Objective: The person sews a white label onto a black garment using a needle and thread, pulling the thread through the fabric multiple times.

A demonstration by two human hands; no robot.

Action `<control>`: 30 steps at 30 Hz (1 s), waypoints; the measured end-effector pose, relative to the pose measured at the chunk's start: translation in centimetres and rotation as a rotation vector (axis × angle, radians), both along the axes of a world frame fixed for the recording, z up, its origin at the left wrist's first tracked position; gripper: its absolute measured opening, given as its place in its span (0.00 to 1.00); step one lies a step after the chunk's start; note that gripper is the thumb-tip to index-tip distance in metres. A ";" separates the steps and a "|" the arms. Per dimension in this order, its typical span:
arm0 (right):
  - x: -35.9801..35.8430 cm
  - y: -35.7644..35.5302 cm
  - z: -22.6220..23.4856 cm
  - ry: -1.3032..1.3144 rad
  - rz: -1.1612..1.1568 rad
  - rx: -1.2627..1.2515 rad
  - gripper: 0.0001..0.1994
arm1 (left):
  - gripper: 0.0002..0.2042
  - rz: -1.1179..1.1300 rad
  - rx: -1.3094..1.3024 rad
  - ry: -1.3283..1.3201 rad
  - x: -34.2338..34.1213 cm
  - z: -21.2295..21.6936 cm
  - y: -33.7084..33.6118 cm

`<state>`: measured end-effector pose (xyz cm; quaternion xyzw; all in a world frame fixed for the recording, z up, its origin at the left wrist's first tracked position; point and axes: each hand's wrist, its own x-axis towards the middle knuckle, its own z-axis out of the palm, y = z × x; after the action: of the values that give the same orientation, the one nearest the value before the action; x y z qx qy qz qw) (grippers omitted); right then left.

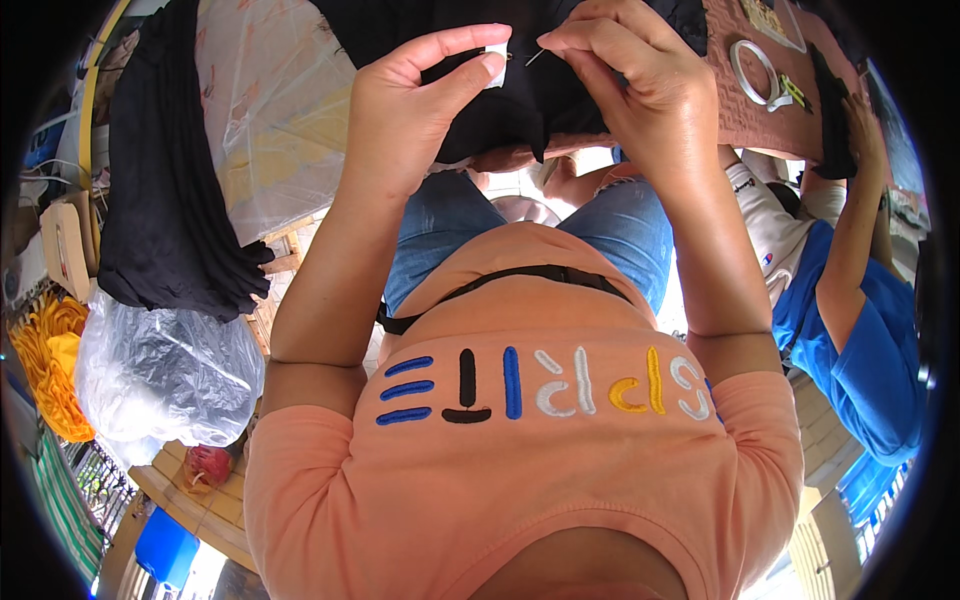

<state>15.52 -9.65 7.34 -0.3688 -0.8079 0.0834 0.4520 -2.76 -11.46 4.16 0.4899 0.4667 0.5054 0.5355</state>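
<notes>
At the top middle, my left hand (415,100) pinches a small white tag (496,66) between thumb and index finger. My right hand (650,95) is closed a short way to its right, gripping a thin needle (534,58) that slants down to the left. Needle and tag are apart. Any thread on the needle is too fine to make out. Black cloth (490,130) lies over the table below and between both hands.
Clear plastic sheeting (290,130) covers the table at left, with more black fabric (155,190) hanging over it. A white ring (738,62) and yellow-green snips (796,92) lie at right. A co-worker in blue (850,330) sits there. A plastic bag (170,370) bulges at lower left.
</notes>
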 end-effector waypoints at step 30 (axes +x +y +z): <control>0.0 0.0 0.1 -0.042 0.084 0.011 0.08 | 0.10 0.024 0.019 0.033 0.2 0.0 -0.1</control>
<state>15.49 -9.67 7.44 -0.3336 -0.8325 0.0900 0.4330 -2.55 -11.55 4.19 0.4976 0.4765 0.5081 0.5169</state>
